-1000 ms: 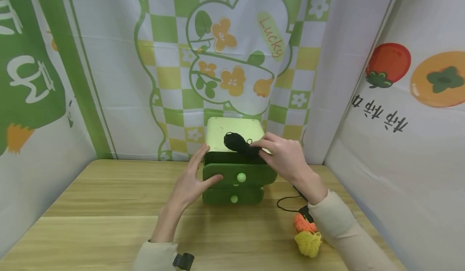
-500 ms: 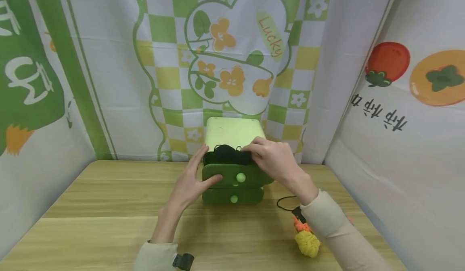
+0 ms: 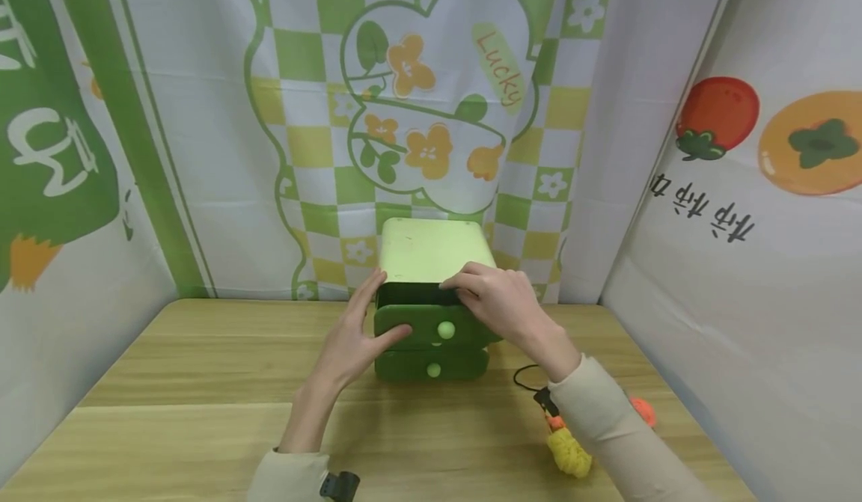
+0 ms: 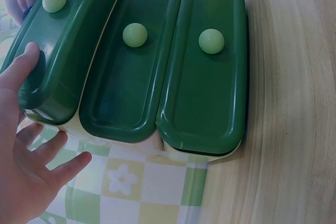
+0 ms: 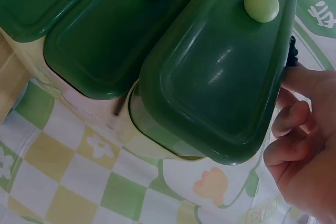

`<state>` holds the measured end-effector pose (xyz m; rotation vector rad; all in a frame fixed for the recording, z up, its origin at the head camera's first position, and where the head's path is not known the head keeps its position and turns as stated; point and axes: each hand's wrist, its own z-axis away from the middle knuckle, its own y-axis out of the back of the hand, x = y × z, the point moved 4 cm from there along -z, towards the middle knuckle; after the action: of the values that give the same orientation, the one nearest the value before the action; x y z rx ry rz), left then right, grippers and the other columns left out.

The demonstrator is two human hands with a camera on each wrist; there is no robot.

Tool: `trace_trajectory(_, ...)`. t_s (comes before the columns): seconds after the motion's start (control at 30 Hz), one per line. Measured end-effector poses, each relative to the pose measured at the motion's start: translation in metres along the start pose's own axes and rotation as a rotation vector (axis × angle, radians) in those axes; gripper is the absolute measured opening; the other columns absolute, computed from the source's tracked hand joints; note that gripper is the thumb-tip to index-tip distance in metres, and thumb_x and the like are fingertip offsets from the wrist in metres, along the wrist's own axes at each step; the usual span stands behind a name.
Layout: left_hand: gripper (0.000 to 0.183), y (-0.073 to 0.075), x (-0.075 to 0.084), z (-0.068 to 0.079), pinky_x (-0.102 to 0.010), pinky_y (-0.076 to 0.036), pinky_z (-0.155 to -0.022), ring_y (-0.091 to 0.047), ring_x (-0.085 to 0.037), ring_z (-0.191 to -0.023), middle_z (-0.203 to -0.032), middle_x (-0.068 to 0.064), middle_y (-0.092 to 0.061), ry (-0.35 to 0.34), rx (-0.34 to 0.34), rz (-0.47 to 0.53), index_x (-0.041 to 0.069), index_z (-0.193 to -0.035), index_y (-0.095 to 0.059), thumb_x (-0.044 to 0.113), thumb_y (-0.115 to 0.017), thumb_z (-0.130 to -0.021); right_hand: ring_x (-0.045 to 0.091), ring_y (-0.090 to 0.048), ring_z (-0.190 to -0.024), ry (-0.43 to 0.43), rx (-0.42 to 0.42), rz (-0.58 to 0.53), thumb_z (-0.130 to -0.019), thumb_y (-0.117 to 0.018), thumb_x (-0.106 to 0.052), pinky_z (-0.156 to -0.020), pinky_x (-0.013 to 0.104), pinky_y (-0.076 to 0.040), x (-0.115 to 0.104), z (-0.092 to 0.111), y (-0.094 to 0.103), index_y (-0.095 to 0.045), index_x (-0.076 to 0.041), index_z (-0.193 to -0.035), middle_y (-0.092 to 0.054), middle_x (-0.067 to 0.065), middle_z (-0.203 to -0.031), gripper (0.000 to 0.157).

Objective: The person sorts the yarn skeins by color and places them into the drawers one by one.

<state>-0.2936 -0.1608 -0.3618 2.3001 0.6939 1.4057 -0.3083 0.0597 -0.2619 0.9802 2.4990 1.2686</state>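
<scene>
A small cabinet (image 3: 434, 248) with a pale green body has several dark green drawers. Its top drawer (image 3: 411, 328) is pulled out. My right hand (image 3: 505, 304) reaches over that drawer's right side, fingers curled and the tips below the rim. They hold a bundle of black cord (image 5: 293, 52); only a bit of it shows past the drawer edge in the right wrist view, the rest being hidden. My left hand (image 3: 353, 349) steadies the cabinet from the left. Its thumb lies on the top drawer's front, and the other fingers extend along the side.
Right of the cabinet, a ball of yellow yarn (image 3: 569, 453) lies on the wooden table (image 3: 202, 412). Orange yarn (image 3: 644, 411) shows beside the right sleeve. A thin black cord (image 3: 518, 380) loops nearby. Printed cloth (image 3: 323, 143) hangs close behind the cabinet.
My right hand has moved left and down, lowering the black cord bundle from above the cabinet top into the open drawer. The left hand has stayed in place.
</scene>
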Motion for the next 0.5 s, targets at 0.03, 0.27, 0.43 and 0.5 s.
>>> trace_trajectory(0.03,0.095,0.0,0.0,0.0,-0.069,-0.033,-0.113,-0.024,-0.032,-0.151,-0.167,0.005,-0.016,0.001,0.001,-0.001,0.039,-0.157,-0.02,0.06,-0.073,-0.082,0.005,-0.056,-0.057,0.001,0.002,-0.002,-0.092,-0.069,-0.009,-0.039,0.016,-0.028,0.0,0.0,0.0,-0.078,-0.025,-0.104,-0.073,-0.008,-0.093,0.023)
trace_trajectory(0.27,0.094,-0.001,0.0,-0.001,-0.069,-0.032,-0.113,-0.023,-0.032,-0.152,-0.167,0.009,-0.015,0.007,-0.004,0.004,0.04,-0.157,-0.019,0.062,-0.071,-0.082,0.006,-0.062,-0.061,-0.014,0.033,-0.03,-0.09,-0.074,-0.014,-0.04,0.015,-0.031,0.003,0.005,0.002,-0.078,-0.023,-0.105,-0.073,-0.008,-0.097,0.017)
trace_trajectory(0.43,0.095,0.0,0.0,0.0,-0.07,-0.031,-0.113,-0.022,-0.031,-0.152,-0.167,0.012,-0.013,0.013,-0.005,0.005,0.042,-0.157,-0.019,0.063,-0.072,-0.081,0.005,-0.063,-0.062,-0.014,0.053,-0.041,-0.088,-0.076,-0.015,-0.04,0.014,-0.033,0.006,0.009,0.006,-0.078,-0.02,-0.103,-0.072,-0.007,-0.096,0.016)
trace_trajectory(0.5,0.095,0.0,0.0,0.0,-0.07,-0.031,-0.113,-0.023,-0.032,-0.152,-0.167,0.013,-0.013,0.015,-0.007,0.005,0.041,-0.157,-0.019,0.063,-0.072,-0.081,0.004,-0.06,-0.059,-0.024,0.059,-0.043,-0.088,-0.077,-0.017,-0.04,0.014,-0.033,0.009,0.011,0.007,-0.078,-0.02,-0.103,-0.072,-0.007,-0.095,0.015)
